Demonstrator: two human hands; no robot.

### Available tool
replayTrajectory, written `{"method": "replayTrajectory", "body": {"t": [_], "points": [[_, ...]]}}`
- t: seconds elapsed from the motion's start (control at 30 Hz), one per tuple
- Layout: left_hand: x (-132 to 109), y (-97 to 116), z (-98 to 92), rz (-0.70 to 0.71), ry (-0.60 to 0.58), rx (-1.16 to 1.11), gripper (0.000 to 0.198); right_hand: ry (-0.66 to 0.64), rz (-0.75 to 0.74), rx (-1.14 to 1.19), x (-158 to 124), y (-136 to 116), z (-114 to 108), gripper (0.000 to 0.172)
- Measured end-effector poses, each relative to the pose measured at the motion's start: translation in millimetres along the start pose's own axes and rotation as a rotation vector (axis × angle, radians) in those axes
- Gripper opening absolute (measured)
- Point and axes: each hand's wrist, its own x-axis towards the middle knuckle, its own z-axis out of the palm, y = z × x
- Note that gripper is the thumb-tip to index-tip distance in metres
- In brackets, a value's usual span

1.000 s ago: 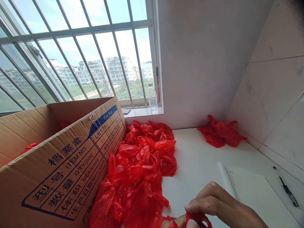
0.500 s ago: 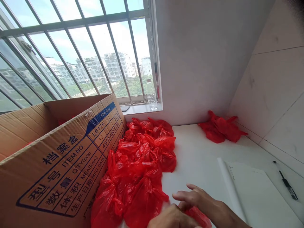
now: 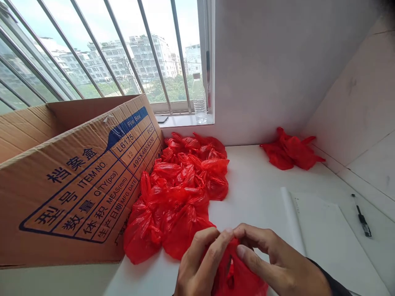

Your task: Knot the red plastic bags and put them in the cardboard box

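Note:
A red plastic bag stands at the bottom of the head view, between my two hands. My left hand pinches its top from the left, fingers bent and closed. From the right, my right hand grips the same gathered top with thumb and forefinger, the fingertips of both hands nearly meeting. What the bag holds is hidden. Just beyond my left hand lies a cluster of several knotted red plastic bags, packed against the cardboard box.
A large open cardboard box stands at the left. On the windowsill are a clear bottle and a flat dark object. Loose red bags lie in the far corner. A paper pad and a black pen lie at the right.
My view has tilted down, so everything sits higher. My hands have come together at the top of the red plastic bag, which now shows raised between them.

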Motion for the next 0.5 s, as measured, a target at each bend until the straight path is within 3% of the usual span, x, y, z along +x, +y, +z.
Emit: {"method": "replayTrajectory", "body": {"t": [0.13, 0.23, 0.37, 0.5], "points": [[-6, -8, -8.2, 0.103, -0.119, 0.088, 0.047, 0.041, 0.059, -0.012, -8, 4, -6, 0.022], [-25, -27, -23.6, 0.202, -0.211, 0.203, 0.049, 0.092, 0.14, -0.064, -19, 21, -13, 0.021], [-59, -52, -46.7, 0.08, -0.269, 0.354, 0.055, 0.209, 0.348, -0.084, -38, 59, -23, 0.029], [-67, -46, -41.5, -0.037, -0.293, 0.339, 0.048, 0.341, 0.311, 0.092, -49, 71, -7, 0.022]]}}
